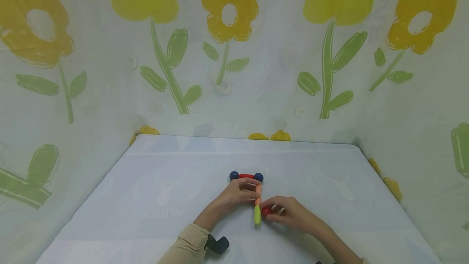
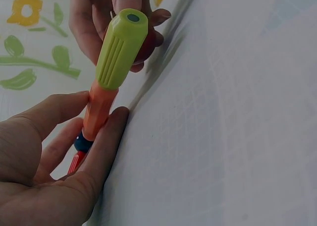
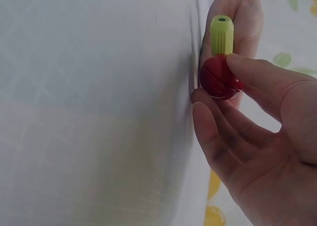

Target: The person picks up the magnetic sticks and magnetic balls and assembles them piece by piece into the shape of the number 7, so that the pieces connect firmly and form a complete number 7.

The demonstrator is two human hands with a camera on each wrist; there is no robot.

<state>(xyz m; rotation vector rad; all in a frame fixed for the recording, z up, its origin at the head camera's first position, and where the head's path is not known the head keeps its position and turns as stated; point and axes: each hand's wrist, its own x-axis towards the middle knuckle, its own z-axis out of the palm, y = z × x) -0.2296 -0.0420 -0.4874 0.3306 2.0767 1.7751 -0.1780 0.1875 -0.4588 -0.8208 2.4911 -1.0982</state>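
My left hand (image 1: 234,194) pinches an orange magnetic rod (image 2: 97,112) between thumb and fingers. A yellow-green rod (image 2: 120,52) continues in line from its near end, with a small dark disc in its tip. At the far end of the orange rod sits a dark blue ball (image 1: 258,177); a red rod (image 1: 246,176) runs left from there to a second blue ball (image 1: 234,175). Between the thumb and fingertips of my right hand (image 1: 293,215) is a red ball (image 3: 218,78) with a seam round it, held close beside the yellow-green rod's right side.
The pieces lie around the middle of a table with a pale patterned cover (image 1: 165,199). A dark wrist device (image 1: 218,245) sticks out from the left sleeve (image 1: 188,241). Flower-printed cloth (image 1: 264,80) hangs behind the table and along both sides.
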